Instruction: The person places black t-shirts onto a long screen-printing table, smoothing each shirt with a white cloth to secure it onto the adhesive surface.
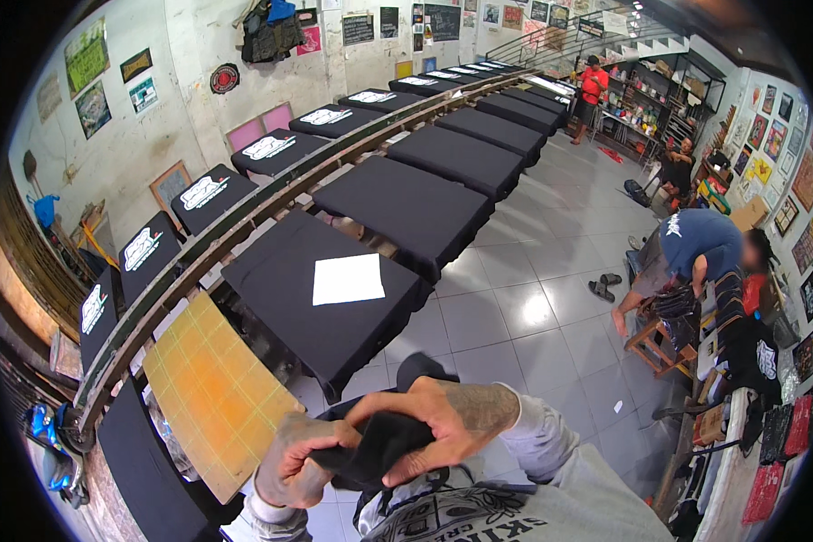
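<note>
both hands clamped on a bunched black cloth (379, 447) at chest level: left hand (298, 461) grips its left end, right hand (447, 425) covers the top. ahead: bare yellow worktop (212, 393), then black shirt (321, 298) carrying a white sheet (348, 278).

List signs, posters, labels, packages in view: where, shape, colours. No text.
Round sign: left wall, red and black disc.
Green poster: upper left wall, tilted rectangle.
Pink panels: low on left wall, two rectangles.
Chalkboard sign: back wall, dark rectangle.
White paper sheet: flat on nearest black shirt.
Cardboard box: right side, brown.
Framed pictures: right wall, multicoloured.
Hands grip black cloth, no label showing.
</note>
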Motion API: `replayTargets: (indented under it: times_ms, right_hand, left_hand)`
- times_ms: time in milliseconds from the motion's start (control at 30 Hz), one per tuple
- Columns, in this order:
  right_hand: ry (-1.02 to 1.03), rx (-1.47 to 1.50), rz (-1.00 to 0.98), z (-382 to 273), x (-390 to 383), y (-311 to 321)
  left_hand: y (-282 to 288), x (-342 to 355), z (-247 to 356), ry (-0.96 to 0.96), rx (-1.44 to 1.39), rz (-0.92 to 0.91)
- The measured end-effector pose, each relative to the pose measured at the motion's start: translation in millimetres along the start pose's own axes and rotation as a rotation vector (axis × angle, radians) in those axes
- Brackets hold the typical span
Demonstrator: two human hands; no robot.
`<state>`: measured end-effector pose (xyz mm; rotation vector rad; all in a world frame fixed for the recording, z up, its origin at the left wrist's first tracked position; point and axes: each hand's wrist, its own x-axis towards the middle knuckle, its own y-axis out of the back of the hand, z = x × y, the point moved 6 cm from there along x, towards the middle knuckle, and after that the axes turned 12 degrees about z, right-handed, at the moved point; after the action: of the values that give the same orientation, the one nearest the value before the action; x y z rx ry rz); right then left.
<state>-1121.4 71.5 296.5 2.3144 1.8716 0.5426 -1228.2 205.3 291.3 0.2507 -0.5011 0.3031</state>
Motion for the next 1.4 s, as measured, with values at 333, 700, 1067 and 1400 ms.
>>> replayTargets:
  times_ms: [333, 700, 1067, 1400]
  right_hand:
    - [0.214, 0.222, 0.670, -8.8, -26.7, 117.8]
    - [0.460, -0.262, 0.399, -63.6, 27.7, 191.8]
    - [0.528, 0.490, 0.218, -72.3, 56.9, 239.6]
    - [0.493, 0.577, 0.661, -77.0, 105.0, 307.1]
  left_hand:
    - [34.5, -35.1, -83.8, 0.380, 0.349, -0.153]
    - [328.2, -132.2, -26.5, -0.015, -0.020, 0.819]
    - [356.2, -52.2, 113.4, -0.432, 0.024, 0.728]
    - [354.1, -56.6, 148.7, -0.088, 0.453, 0.784]
